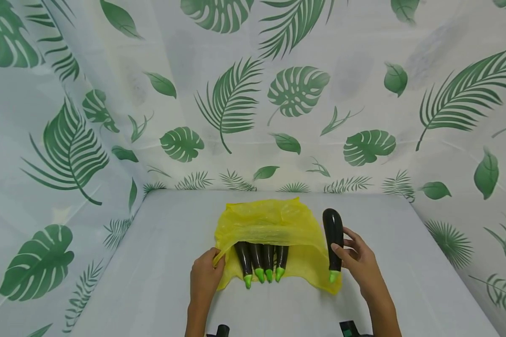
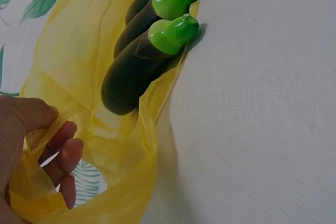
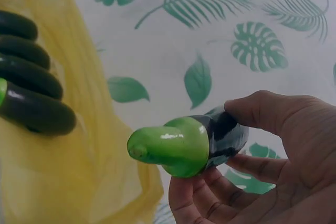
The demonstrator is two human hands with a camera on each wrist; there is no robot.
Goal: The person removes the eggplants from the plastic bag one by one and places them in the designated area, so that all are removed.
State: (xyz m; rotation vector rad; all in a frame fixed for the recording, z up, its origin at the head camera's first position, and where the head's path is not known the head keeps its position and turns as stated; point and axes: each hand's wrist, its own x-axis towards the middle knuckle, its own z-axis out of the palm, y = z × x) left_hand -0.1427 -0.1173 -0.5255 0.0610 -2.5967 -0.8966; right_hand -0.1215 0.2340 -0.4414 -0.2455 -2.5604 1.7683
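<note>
A yellow plastic bag (image 1: 263, 215) lies on the white table with its mouth toward me. Several dark eggplants (image 1: 243, 257) sit side by side in that mouth, their green stem ends pointing at me. At the bag's left edge, my left hand (image 1: 205, 274) pinches the plastic; in the left wrist view, thumb and fingers (image 2: 68, 153) are curled around the film. My right hand (image 1: 360, 262) grips a single eggplant (image 1: 333, 229) at the bag's right side, between thumb and fingers. Its green stem end (image 3: 178, 145) faces the camera in the right wrist view.
The white tabletop (image 1: 160, 262) extends to both sides of the bag. Leaf-printed cloth (image 1: 244, 103) hangs behind the table and along its left and right sides. Two dark device parts (image 1: 222, 330) show near the forearms at the bottom edge.
</note>
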